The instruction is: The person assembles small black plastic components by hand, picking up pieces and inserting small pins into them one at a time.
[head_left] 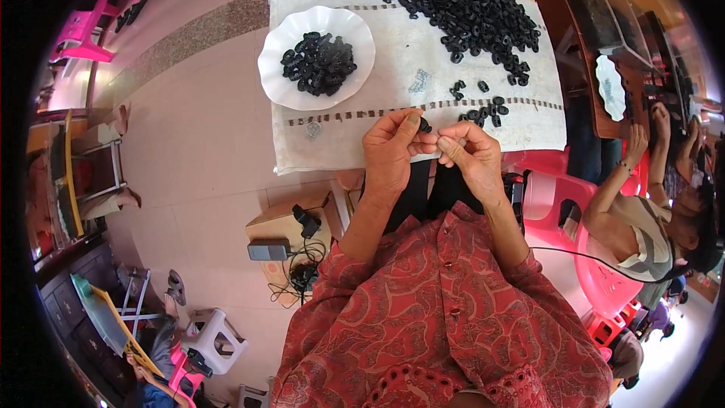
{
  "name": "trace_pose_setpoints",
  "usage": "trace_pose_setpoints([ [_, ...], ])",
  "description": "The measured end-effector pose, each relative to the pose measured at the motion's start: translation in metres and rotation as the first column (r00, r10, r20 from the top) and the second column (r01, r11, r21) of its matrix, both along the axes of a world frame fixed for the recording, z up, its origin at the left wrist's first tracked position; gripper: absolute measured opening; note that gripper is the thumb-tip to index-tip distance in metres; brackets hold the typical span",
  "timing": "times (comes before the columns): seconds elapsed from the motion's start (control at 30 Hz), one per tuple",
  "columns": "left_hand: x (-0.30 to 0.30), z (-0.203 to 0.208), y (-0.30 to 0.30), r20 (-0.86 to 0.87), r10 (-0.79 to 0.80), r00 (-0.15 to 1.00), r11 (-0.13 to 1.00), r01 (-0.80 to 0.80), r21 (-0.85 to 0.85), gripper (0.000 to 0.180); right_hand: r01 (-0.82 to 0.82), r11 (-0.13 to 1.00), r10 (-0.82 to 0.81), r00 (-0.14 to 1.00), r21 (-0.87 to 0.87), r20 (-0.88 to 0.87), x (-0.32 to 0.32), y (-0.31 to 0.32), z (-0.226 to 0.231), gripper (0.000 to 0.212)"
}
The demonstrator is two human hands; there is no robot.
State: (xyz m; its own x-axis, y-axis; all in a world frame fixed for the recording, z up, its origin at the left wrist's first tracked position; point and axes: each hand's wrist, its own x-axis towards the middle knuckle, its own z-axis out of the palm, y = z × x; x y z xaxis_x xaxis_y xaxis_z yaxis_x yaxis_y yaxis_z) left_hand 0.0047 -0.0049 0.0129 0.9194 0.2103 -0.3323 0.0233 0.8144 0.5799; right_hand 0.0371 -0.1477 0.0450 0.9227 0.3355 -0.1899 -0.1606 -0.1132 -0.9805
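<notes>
Left hand [389, 147] has one small black part [425, 127] pinched between thumb and fingers, over the near edge of the bench cloth [393, 68]. Right hand [472, 155] has thumb and finger brought in at the left fingertips. We can't tell whether it grasps anything; the fingers hide the contact.

Main risk, as we read it: a drop. The part is tiny, the pinch is fingertip-only, and both hands sit right at the edge with the dark trousers [414, 189] just below. A slip there could put it in the lap or on the floor [196, 174] instead of the cloth.

Second: mix-ups. We see black pieces in the white scalloped plate [273, 68], a big loose pile [461, 7] at the far side, and a small cluster [483, 113] just beyond the right hand. All look alike from here, so a stray piece could join the wrong group unnoticed.

Third: a forearm or sleeve could drag the cloth, since its edge is so close. That could shift the cluster and the plate together. Small clear packet [419, 80] lies mid-cloth, easy to sweep along too.
</notes>
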Motion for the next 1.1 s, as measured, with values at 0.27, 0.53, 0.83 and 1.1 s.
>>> trace_pose_setpoints([
  [0.27, 0.004, 0.008, 0.019, 0.034, 0.163, 0.986, 0.927, -0.165, 0.336, 0.017, 0.012, 1.0, -0.012, 1.0, -0.027, -0.006, 0.002, 0.001, 0.0, 0.009],
  [0.53, 0.023, 0.012, 0.075, 0.24, 0.362, 0.901, 0.093, -0.291, 0.952, 0.019, 0.038, 0.997, -0.039, 0.999, -0.066, -0.012, -0.002, -0.001, -0.007, 0.009],
  [0.83, 0.029, 0.014, 0.062, 0.332, 0.247, 0.91, -0.187, -0.291, 0.938, 0.013, 0.036, 0.995, -0.038, 0.999, -0.089, -0.013, -0.002, 0.0, -0.007, 0.007],
  [1.1, 0.043, -0.009, 0.021, 0.165, 0.059, 0.985, -0.181, -0.152, 0.972, 0.011, 0.031, 0.994, -0.032, 0.999, -0.101, -0.011, -0.004, 0.001, -0.007, 0.006],
])
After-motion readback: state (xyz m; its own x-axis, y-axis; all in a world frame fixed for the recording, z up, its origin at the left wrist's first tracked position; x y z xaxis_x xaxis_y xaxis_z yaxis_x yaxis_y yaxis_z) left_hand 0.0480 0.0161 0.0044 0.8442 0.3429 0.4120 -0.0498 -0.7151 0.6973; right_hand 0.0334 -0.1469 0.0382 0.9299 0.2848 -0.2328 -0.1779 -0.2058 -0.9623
